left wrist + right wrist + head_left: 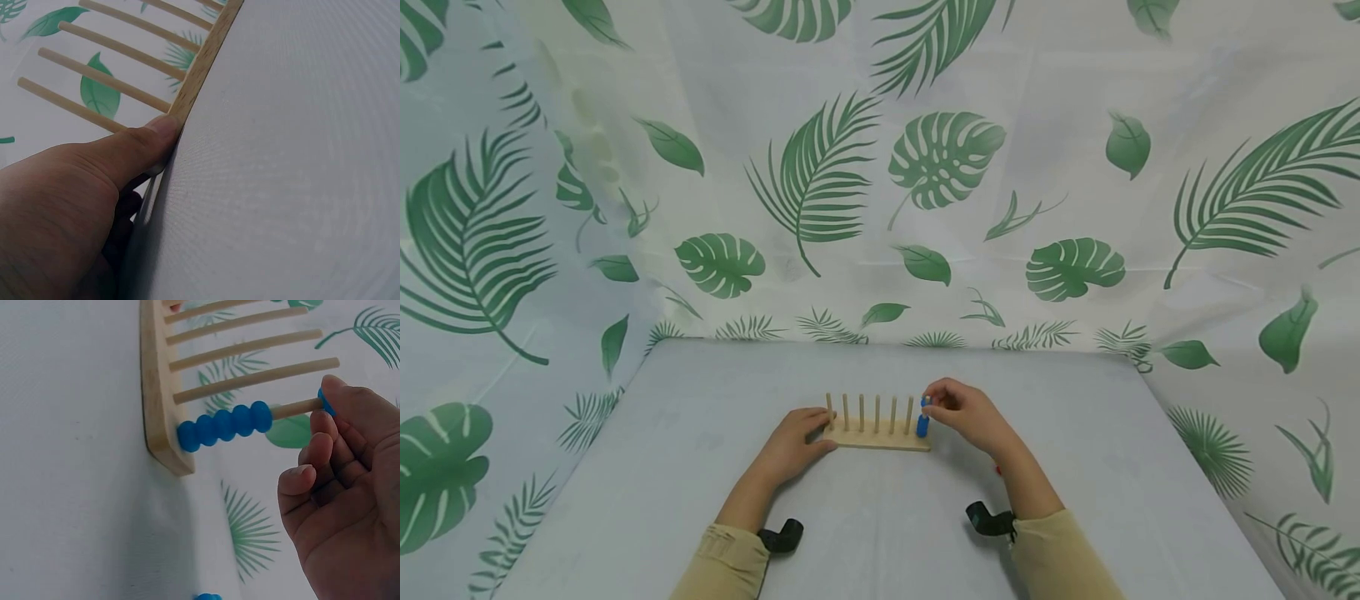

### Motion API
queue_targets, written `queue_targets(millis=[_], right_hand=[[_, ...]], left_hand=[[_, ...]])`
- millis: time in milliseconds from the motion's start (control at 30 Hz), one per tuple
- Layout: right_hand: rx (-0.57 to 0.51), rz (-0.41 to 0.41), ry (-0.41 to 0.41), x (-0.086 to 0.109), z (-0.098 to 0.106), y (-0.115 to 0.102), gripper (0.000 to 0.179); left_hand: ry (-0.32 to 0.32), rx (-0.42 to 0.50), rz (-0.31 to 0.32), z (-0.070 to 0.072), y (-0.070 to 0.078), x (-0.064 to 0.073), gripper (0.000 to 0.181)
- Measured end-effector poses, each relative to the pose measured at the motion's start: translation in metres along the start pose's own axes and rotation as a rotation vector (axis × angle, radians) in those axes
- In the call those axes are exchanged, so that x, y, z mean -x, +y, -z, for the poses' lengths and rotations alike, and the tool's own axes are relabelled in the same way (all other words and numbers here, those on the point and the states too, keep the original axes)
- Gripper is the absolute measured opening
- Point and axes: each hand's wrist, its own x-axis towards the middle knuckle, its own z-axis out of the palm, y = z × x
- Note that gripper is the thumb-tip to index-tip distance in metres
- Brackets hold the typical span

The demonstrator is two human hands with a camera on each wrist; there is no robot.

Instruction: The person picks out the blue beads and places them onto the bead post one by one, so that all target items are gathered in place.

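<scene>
A wooden peg board [880,442] with several upright pegs in a row stands on the table. My left hand [792,446] grips its left end; in the left wrist view the thumb [164,126] presses on the base's edge. Several blue beads [225,425] are stacked at the bottom of the rightmost peg, and the other pegs in sight are bare. At the top of that peg, my right hand [353,475] pinches another blue bead [326,403] between thumb and fingers. The bead sits at the peg's tip, apart from the stack; the fingers partly hide it.
A small red thing [998,470] shows beside the right forearm, mostly hidden by it. Blue beads [208,597] peek in at the bottom of the right wrist view. White leaf-patterned cloth [880,300] hangs behind the grey-white table [880,533].
</scene>
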Motion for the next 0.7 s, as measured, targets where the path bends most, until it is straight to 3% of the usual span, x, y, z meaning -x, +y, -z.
queue_targets(millis=[367, 700], right_hand=[[0.008, -0.002, -0.019, 0.001, -0.009, 0.012, 0.023], [0.024, 0.000, -0.027, 0.002, -0.012, 0.016, 0.021]], left_hand=[[0.012, -0.008, -0.019, -0.001, -0.002, 0.000, 0.056], [0.006, 0.013, 0.012, -0.001, 0.000, -0.001, 0.056]])
